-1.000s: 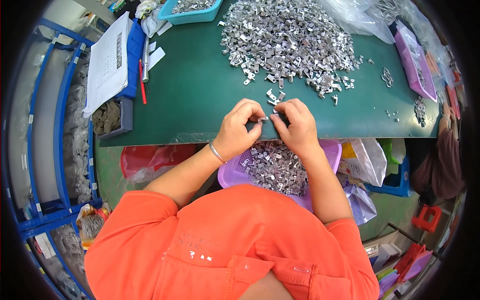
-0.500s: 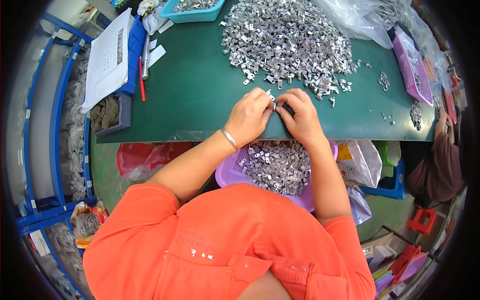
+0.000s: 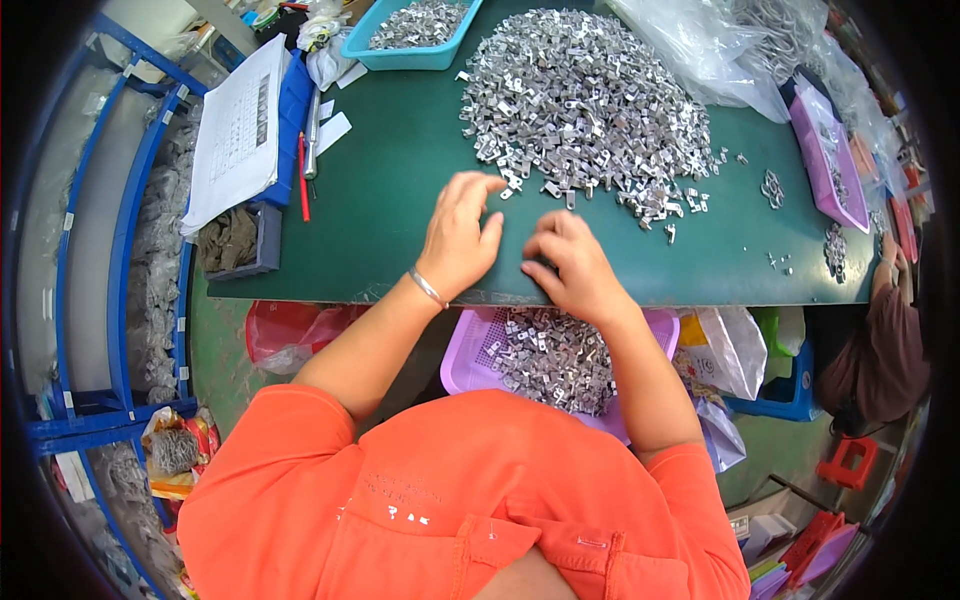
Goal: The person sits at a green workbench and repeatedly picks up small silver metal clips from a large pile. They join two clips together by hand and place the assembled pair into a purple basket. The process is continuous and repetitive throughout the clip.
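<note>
Above the table my left hand reaches forward with its thumb apart. Its fingertips are beside a small metal bracket at the near edge of the pile; whether they touch it cannot be made out. My right hand, slightly blurred, is over the table's near side, its fingers loosely curled and the thumb apart. I see nothing held in it. A big pile of small silver metal brackets lies in front of both hands. Below the table edge, a purple perforated basket contains more such brackets.
A turquoise tray of metal parts stands far left on the green table. Left of it are papers and a red pen. At right are a pink basket, clear plastic bags and another person's sleeve.
My hands were together at the near edge with a small metal piece at their fingertips. They have parted, the left moving left, the right down. The view has shifted slightly.
</note>
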The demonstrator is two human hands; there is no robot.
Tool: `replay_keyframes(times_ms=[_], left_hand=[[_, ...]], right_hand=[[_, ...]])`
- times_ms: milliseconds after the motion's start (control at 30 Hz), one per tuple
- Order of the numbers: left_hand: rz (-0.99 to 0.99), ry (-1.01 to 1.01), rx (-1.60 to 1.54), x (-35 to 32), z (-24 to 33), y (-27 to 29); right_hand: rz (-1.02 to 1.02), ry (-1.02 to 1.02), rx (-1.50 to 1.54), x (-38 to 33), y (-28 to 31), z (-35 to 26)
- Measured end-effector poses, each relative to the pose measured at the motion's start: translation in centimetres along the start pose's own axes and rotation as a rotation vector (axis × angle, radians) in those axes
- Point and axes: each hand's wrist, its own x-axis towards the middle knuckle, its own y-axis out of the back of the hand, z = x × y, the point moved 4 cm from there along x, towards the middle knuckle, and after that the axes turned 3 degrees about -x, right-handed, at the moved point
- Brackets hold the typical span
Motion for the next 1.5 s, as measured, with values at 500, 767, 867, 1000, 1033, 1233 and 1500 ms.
replay_keyframes(times_ms=[500,767,867,1000,1033,1233,1500], left_hand=[[-0.216,-0.080,-0.010,0.4,-0.3,-3.6],[-0.123,0.099,-0.285,-2.9,1.2,-1.1],[-0.231,-0.008,-0.172,-3.5,2.5,-1.5],[-0.190,-0.191,-0.012,-3.7,3.4,-3.1],[-0.206,-0.132,-0.085,-3.7,3.4,-3.3],[-0.145,0.140,-0.441,-4.1,2.3,-2.6],[-0.501,0.127,-0.537,-5.1,2.7,-1.9]], right_hand=[[0.084,0.034,-0.335,0.9,0.8,2.3],[0.338,-0.257,-0.093,-6.5,5.8,1.3],[0.383,-0.477,-0.015,-8.5,5.4,2.1],[0.382,-0.218,-0.248,-5.0,3.8,-0.1],[0.339,-0.209,-0.306,-4.5,3.2,0.3],[0.386,-0.182,-0.186,-5.7,2.9,0.8],[0.147,-0.062,0.158,-7.5,3.6,-2.2]])
